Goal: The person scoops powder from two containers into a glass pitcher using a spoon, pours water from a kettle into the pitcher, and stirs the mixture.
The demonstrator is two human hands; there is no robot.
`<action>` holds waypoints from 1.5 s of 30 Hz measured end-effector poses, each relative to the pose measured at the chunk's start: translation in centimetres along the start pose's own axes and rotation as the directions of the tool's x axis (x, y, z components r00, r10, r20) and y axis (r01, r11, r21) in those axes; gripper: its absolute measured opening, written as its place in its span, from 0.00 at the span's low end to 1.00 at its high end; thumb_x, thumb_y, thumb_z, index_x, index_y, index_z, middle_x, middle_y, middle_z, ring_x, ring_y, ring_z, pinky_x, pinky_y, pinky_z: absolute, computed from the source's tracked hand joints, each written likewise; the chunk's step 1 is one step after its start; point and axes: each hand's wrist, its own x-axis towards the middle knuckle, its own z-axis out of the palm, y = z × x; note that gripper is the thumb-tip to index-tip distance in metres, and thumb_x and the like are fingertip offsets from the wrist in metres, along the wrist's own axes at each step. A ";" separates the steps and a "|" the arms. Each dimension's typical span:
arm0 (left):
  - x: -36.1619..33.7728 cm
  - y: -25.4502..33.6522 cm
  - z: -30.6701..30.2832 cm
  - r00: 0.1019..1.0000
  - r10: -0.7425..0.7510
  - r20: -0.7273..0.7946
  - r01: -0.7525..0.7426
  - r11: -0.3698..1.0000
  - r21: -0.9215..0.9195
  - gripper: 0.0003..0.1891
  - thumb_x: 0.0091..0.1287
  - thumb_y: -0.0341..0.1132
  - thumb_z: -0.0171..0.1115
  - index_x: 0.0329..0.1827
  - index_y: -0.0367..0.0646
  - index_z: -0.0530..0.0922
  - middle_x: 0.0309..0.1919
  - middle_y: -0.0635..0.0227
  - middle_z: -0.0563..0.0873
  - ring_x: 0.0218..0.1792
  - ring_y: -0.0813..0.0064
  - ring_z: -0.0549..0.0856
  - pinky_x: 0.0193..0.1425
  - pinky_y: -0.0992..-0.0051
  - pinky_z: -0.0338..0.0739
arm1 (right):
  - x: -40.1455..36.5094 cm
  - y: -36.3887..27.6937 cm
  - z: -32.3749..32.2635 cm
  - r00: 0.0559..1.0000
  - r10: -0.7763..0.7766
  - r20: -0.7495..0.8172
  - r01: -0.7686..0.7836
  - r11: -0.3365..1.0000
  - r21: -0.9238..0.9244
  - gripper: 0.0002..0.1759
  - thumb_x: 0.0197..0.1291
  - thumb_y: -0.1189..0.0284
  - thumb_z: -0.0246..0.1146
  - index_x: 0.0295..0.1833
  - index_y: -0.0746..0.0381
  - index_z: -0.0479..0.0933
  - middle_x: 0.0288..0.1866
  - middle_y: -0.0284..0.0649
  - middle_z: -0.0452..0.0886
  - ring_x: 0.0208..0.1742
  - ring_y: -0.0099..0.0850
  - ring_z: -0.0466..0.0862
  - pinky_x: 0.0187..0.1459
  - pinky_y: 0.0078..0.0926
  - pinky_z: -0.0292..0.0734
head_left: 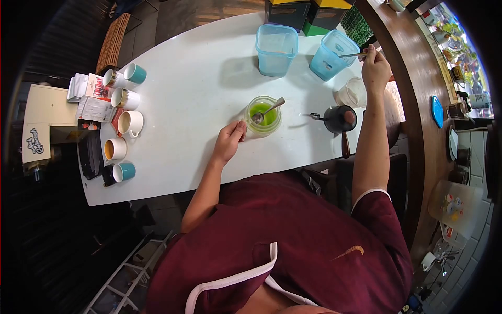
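Note:
A glass mug [277, 123] of bright green liquid stands on the white table in front of me, with a metal spoon [274, 106] leaning in it. At the mug's left side, my left hand [229, 142] is closed on its handle. My right hand [375, 70] reaches to the far right and pinches the end of a thin metal spoon [353, 55]. This second spoon extends over the rim into a translucent blue container [328, 67], and its far end is hard to make out. A similar blue container [276, 57] stands to the left.
A black pot [339, 119] with a wooden handle and a clear cup [351, 93] stand near the table's right edge. Several cups, including a white mug [130, 123], line the left side beside packets [96, 109]. Dark boxes [286, 14] stand at the back.

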 end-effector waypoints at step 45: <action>-0.6 1.0 0.5 0.977 -0.086 0.194 0.077 0.996 0.051 0.21 0.78 0.45 0.46 0.30 0.40 0.76 0.27 0.74 0.77 0.31 0.83 0.73 0.38 0.80 0.71 | -16.6 -7.7 -6.4 0.999 -0.012 -0.051 0.044 0.713 0.700 0.17 0.74 0.69 0.51 0.43 0.74 0.77 0.29 0.37 0.76 0.28 0.18 0.73 0.31 0.16 0.67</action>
